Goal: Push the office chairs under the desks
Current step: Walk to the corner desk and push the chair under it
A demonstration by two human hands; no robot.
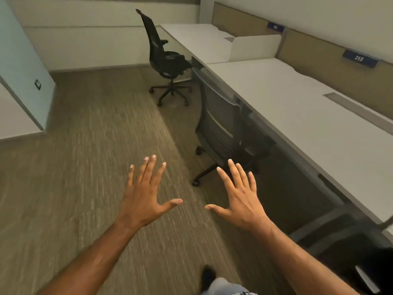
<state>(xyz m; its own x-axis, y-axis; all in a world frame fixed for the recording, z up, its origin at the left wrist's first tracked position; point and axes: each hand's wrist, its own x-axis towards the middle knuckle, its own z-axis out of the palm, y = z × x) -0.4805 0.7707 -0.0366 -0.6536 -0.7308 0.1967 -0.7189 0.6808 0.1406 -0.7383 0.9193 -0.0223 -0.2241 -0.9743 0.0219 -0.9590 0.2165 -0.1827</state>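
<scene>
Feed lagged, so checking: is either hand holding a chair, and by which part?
Nothing is held. Left hand and right hand are spread open in the air, not touching the grey chair.

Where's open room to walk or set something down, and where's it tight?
Open: carpet between the left partition and the black chair; desk top between divider and cable slot. Tight: along the desk edge, where the grey chair sticks out.

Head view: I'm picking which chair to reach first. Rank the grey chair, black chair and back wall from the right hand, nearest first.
1. Grey chair, just ahead, tucked under the right-side desk.
2. Black chair, farther ahead, pulled out.
3. Back wall, behind it.
</scene>
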